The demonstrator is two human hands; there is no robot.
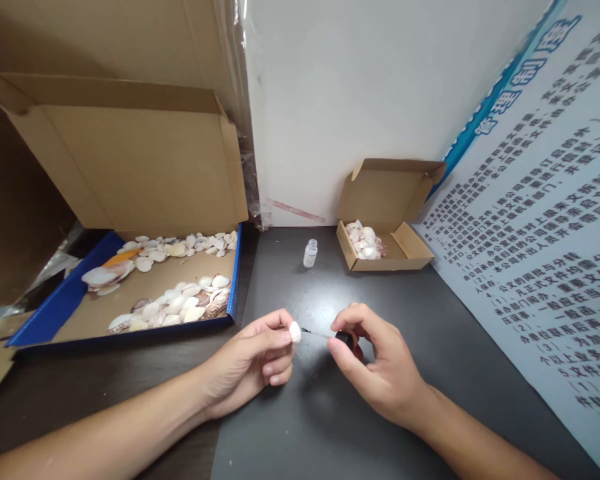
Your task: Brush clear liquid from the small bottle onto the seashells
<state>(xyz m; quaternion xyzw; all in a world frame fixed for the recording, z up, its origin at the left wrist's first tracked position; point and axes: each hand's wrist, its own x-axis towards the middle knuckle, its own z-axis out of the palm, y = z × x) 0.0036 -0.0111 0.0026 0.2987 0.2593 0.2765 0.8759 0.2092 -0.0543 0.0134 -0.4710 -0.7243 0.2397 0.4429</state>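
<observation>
Near the middle of the view, my left hand [260, 353] pinches a small white shell [295, 331] between thumb and fingers. My right hand [375, 360] holds a black cap [345, 339] that has a thin clear stem with a small dark brush [306, 330] at its end. The brush tip points left, very near the shell; whether they touch is hard to tell. A small clear bottle [310, 254] with a white label stands upright and uncapped on the dark table [280, 427], beyond my hands.
A blue-edged cardboard box [233, 280] with many shells lies open at the left. At the back right, a smaller open cardboard box [390, 265] holds more shells. A white panel [380, 80] rises behind, and a printed board [545, 267] leans along the right.
</observation>
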